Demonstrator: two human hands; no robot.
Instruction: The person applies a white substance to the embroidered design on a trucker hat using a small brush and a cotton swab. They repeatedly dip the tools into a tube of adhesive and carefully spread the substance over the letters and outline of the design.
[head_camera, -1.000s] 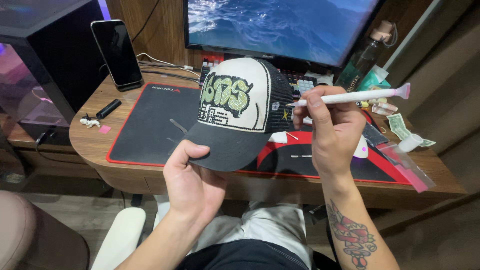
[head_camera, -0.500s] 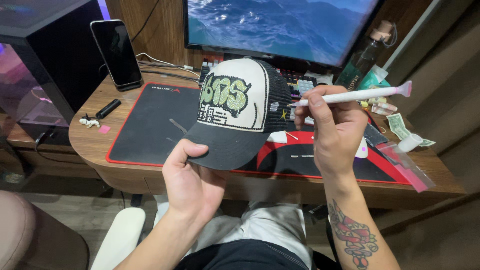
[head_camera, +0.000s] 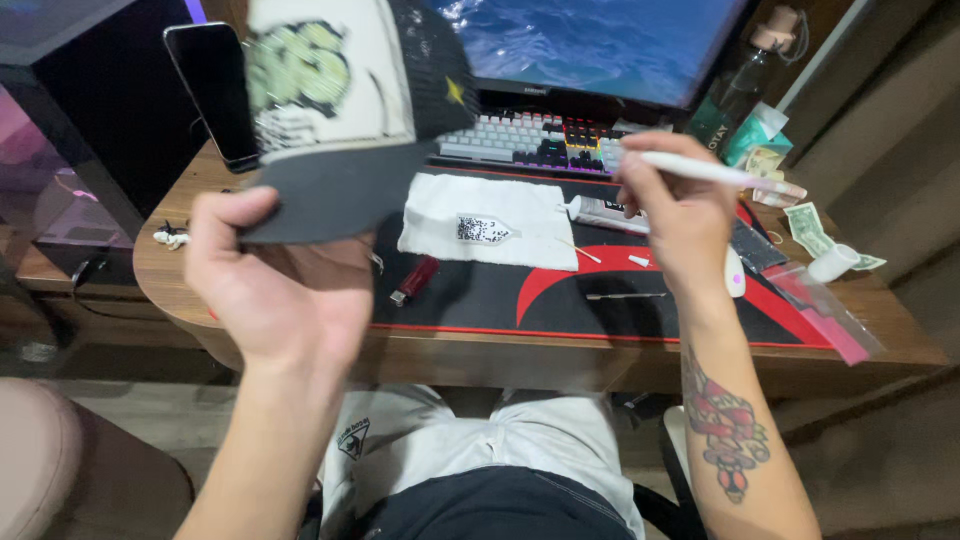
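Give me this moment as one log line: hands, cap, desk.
left hand: grips cap by brim, raised | right hand: holds white pen | desk mat: white cloth, red lighter

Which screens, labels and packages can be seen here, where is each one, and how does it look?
Wide computer monitor: back of desk, showing blue water.
Black smartphone: standing upright at left, screen dark.
White glue tube with dark label: lying on the mat by the keyboard.
Clear plastic bag with pink strip: right desk edge, flat.
Green bottle: right of monitor, green label.
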